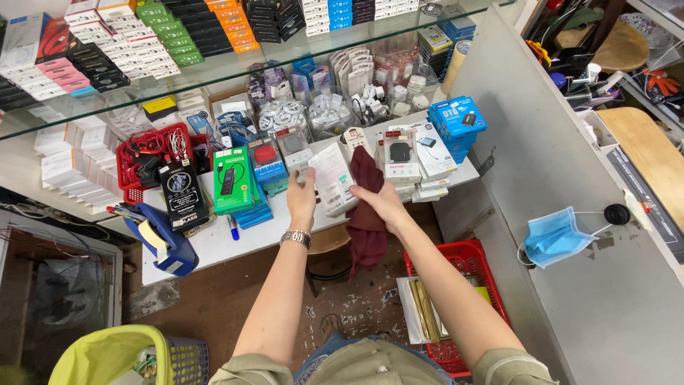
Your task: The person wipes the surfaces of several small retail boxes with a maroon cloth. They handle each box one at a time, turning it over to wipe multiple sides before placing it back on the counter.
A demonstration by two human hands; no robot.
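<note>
Two hands over the white desk [214, 246]: left hand [301, 199] with fingers [303, 178] curled around the near edge of a flat white packet [332, 178], thumb side hidden, grip closed on it; right hand [381, 203] closed on a dark maroon cloth [367, 228], fingers [360, 192] pressed against the packet's lower right corner. Packet tilted, held just above the desk edge, between both hands, cloth bunched behind and hanging down below the right palm. Packet smooth, glossy, rectangular, printed face up; cloth soft, limp, creased. Metal watch [296, 237] banded on the left wrist. Just left of the packet, upright green box [231, 180] atop blue boxes, then a black flat pack [183, 194]; further left, a red wire basket [151, 160] of cables and a blue tape dispenser [160, 239] at the desk corner. Just right, a white carton with a black device [400, 158], stacked white boxes beneath, blue boxes [458, 122] beyond. Glass shelf [235, 68] overhead, rows of coloured small boxes on it. Blue face mask [556, 237] hung on the grey partition, red crate [463, 299] on the floor below.
</note>
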